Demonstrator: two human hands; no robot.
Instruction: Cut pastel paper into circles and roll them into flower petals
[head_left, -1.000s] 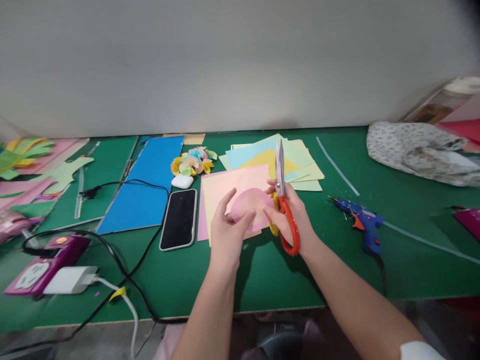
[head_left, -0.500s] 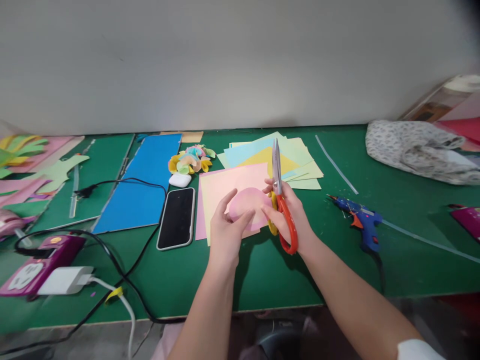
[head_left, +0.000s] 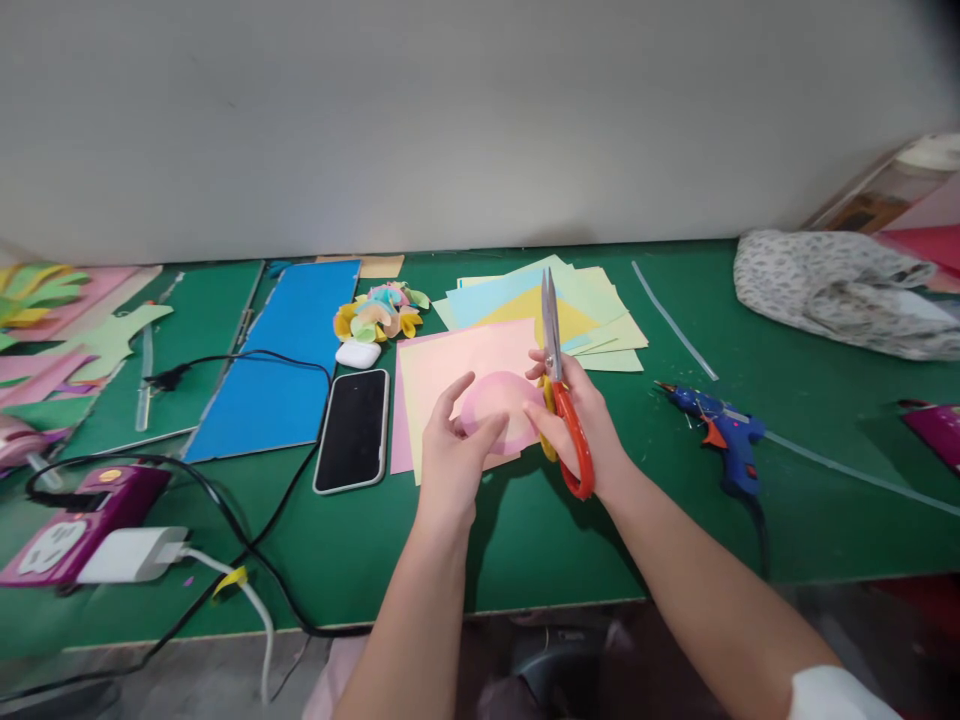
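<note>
A round pink piece of paper (head_left: 504,402) is held between my two hands, above the table. My left hand (head_left: 456,440) pinches its left edge with thumb and fingers. On the other side my right hand (head_left: 581,415) has its thumb on the paper's right edge. That same hand also carries scissors (head_left: 551,330) with red and yellow handles, their blades pointing up and away and looking closed. Underneath lie peach and pink paper sheets (head_left: 442,370). Farther back is a fanned stack of yellow, green and blue sheets (head_left: 600,310).
Left of the sheets lie a phone (head_left: 351,432), a white earbud case (head_left: 358,353), paper petals (head_left: 381,315) and a blue board (head_left: 277,370). Black cable (head_left: 217,500) loops near a purple power strip (head_left: 97,510). A blue glue gun (head_left: 720,430) lies right, with a patterned cloth (head_left: 840,295) behind.
The camera view has shifted slightly. Both hands keep nearly the same hold on the pink paper, and the scissors stay in my right hand.
</note>
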